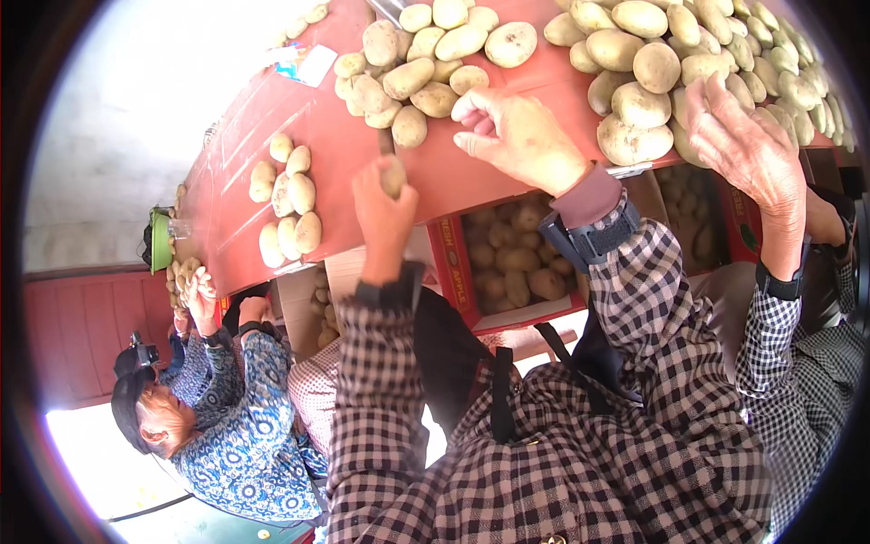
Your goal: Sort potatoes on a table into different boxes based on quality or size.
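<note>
A potato (393,177) sits in the fingers of my left hand (385,221), which is raised at the table's near edge and slightly blurred. My right hand (520,139) hovers above the red tabletop (452,166), its thumb apart from its half-curled fingers and no potato in it. Just beyond its fingertips lies a heap of potatoes (411,78). To the left of my left hand, a small group of potatoes (289,204) rests on the table. Below my hands, a red cardboard box (452,262) holds many loose potatoes (513,255).
At right, a co-worker's hand (744,146) reaches over a large potato pile (646,68). Another person (231,435) in a blue patterned top works at left. A second cardboard box (306,313), a green container (161,239) and a plastic packet (306,64) are also around.
</note>
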{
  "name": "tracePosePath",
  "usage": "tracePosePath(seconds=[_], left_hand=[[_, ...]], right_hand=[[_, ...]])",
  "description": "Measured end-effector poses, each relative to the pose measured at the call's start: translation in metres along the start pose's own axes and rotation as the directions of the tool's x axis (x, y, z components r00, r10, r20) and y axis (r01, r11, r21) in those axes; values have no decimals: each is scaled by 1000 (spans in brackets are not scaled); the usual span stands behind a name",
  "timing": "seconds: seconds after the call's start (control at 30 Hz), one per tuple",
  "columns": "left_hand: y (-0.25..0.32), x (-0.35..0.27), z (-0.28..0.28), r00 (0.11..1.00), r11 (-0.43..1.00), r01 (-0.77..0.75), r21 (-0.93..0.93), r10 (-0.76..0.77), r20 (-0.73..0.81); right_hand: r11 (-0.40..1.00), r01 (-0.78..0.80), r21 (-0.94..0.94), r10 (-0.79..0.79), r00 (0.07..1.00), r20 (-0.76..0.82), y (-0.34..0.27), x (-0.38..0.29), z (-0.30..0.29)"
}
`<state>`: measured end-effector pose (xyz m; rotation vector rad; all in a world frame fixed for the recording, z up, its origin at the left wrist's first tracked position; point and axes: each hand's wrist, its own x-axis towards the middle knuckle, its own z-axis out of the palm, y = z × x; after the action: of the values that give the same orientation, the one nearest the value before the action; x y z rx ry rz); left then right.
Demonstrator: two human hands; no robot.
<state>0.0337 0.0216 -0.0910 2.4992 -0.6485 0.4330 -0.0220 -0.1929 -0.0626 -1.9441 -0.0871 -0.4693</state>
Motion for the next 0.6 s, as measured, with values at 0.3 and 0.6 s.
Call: tracePosePath(seconds=[0.3,0.6], left_hand=[[38,-64,-32,972,985,116,-126,-87,218],[38,25,-4,1000,1000,-23,-17,23,14]], right_hand=[[1000,2,3,-3,999,42,-12,0,-1],[992,-123,26,121,991,64,-12,-3,-4]])
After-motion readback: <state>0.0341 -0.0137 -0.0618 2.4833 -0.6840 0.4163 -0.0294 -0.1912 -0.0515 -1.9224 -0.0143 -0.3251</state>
